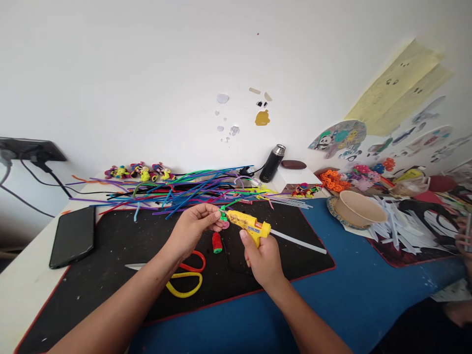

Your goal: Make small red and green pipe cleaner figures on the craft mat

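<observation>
My right hand (263,255) is wrapped round the grip of a yellow hot glue gun (241,221). A long whitish glue stick (300,242) sticks out of its back end. In a pinch, my left hand (195,223) holds a small green and pink pipe-cleaner piece (223,216) right at the gun's nozzle; whether the tip touches it I cannot tell. Below the two hands a red and green pipe-cleaner roll (217,243) lies on the black mat (121,285). Scissors with red and yellow handles (184,284) rest under my left forearm, which hides part of them.
Loose coloured pipe cleaners (191,189) are heaped along the wall. A black phone (73,237) lies at left. Behind stand a black flask (272,163) and several small pipe-cleaner figures (143,172). To the right are a bowl (361,209), paper strips (394,226) and another person's hand (463,235).
</observation>
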A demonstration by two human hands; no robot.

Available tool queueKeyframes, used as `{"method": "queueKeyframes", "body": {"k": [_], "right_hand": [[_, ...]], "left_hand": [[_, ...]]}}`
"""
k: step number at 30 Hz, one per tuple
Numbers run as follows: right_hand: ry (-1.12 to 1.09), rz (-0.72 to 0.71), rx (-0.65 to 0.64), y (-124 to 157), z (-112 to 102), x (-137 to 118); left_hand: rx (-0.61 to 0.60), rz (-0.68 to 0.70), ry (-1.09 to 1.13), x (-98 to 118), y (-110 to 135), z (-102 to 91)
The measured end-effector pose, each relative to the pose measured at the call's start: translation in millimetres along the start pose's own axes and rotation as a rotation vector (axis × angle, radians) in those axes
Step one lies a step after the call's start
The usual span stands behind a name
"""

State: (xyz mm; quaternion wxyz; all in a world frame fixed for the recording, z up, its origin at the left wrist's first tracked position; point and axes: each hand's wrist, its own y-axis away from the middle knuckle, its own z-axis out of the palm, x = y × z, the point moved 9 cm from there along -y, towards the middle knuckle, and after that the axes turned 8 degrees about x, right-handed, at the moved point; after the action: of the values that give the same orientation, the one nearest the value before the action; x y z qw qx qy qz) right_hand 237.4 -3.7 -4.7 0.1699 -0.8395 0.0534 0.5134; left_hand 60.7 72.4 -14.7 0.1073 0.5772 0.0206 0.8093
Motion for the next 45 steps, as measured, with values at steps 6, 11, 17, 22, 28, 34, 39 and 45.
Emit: {"method": "queueKeyframes", "body": {"k": [6, 11, 17, 22, 28, 34, 39, 45], "right_hand": [[0.012, -0.008, 0.006, 0, -2, 0], [0.006, -0.007, 0.013, 1, -3, -2], [0.004, 0.011, 0.008, 2, -3, -1], [0.011, 0.017, 0.007, 2, -3, 2], [0.001, 0.012, 0.016, 1, -4, 3], [-0.001, 0.016, 0.026, 0, -7, 4], [-0.018, 0.025, 0.032, 1, -8, 5], [-0.016, 0.033, 0.025, 1, -6, 7]], "left_hand": [[0.003, 0.065, -0.068, 5, 0, 0.2], [0.009, 0.066, -0.096, 5, 1, 0.2], [0.021, 0.070, -0.107, 6, 2, -0.1], [0.025, 0.066, -0.100, 5, 1, -1.2], [0.030, 0.038, -0.075, 2, 0, -2.6], [0.035, 0.016, -0.046, 3, 2, -0.6], [0.032, 0.009, -0.039, 2, 2, -0.6], [0.025, 0.014, -0.035, 3, 2, 0.4]]}}
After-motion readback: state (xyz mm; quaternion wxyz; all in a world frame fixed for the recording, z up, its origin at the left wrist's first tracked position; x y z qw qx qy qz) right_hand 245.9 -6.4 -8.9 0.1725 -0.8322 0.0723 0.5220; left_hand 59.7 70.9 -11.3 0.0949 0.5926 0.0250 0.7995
